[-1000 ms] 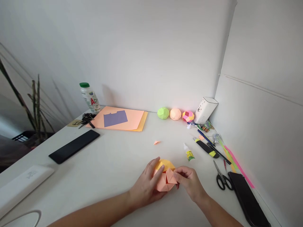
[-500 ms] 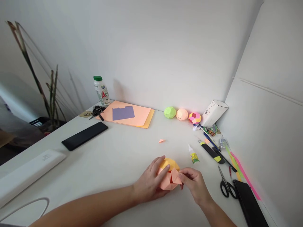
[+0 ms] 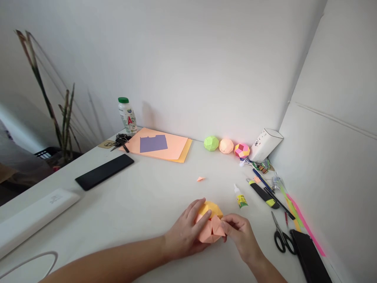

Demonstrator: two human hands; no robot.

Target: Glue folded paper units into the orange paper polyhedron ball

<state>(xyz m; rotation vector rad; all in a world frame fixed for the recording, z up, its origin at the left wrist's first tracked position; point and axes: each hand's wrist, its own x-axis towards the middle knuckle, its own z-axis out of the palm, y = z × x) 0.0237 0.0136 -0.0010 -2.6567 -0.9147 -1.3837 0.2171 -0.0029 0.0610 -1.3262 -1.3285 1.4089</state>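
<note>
A folded paper ball (image 3: 209, 224), peach at the front and yellow-orange at the back, rests on the white table (image 3: 141, 204) near its front edge. My left hand (image 3: 185, 232) cups the ball from the left, fingers wrapped over its top. My right hand (image 3: 240, 234) pinches a peach paper flap (image 3: 218, 226) at the ball's right side. A small glue bottle (image 3: 240, 196) lies just beyond my right hand. A tiny peach paper scrap (image 3: 200, 179) sits farther back.
Three paper balls, green (image 3: 211, 143), peach (image 3: 226, 146) and pink-yellow (image 3: 242, 150), line the back wall beside a white box (image 3: 265, 144). Pens, a marker (image 3: 263, 194), scissors (image 3: 281, 236) and a black phone (image 3: 309, 257) crowd the right. Coloured sheets (image 3: 160, 144), a bottle (image 3: 127, 116), keys and a black bar (image 3: 104, 171) lie left.
The view has swung slightly right and then down. Both hands stay on the paper ball, my right fingers pressing the flap in closer.
</note>
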